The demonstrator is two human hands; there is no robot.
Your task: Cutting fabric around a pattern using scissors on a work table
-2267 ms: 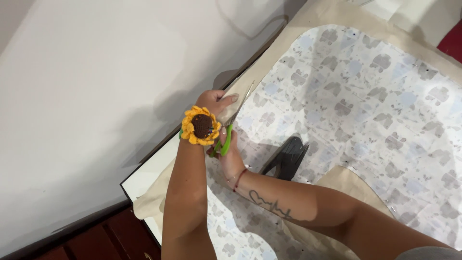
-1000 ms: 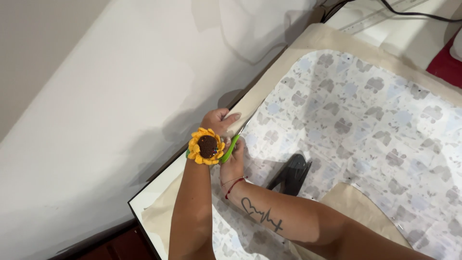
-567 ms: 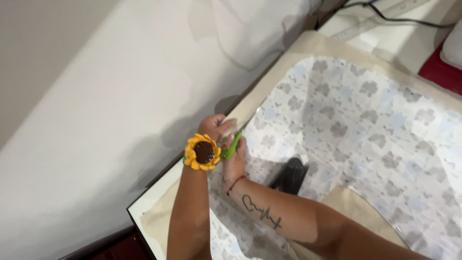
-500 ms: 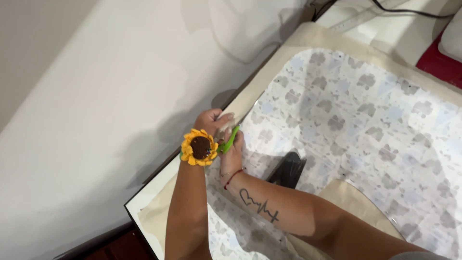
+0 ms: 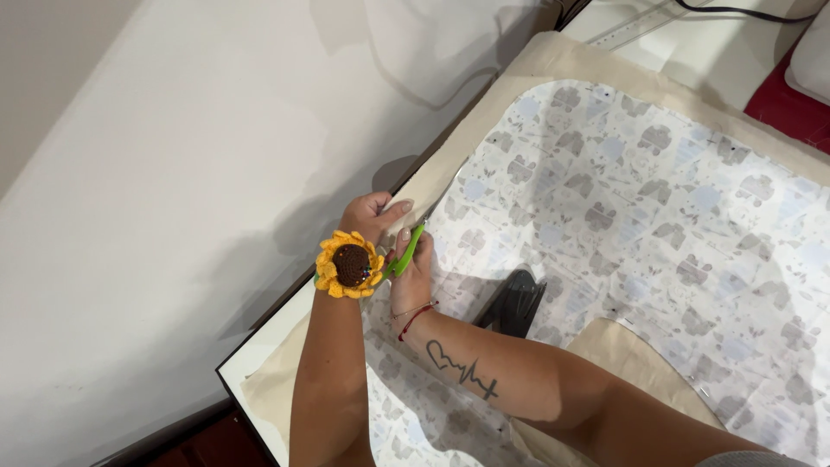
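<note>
Green-handled scissors [image 5: 406,253] at the table's wall edge, closed in my right hand [image 5: 413,275]; left hand [image 5: 370,214] pinches beige fabric [image 5: 510,91]. Risk: layers shift, blades stray into the printed fabric [image 5: 622,199].

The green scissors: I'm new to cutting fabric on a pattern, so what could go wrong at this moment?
1. The left hand pinches the beige fabric close to the green scissors in the right hand, so its fingertips might get nicked.
2. The cut runs close along the printed fabric; a drift could slice into it.
3. The black weight sits behind the cut, so the layers ahead may shift.
</note>
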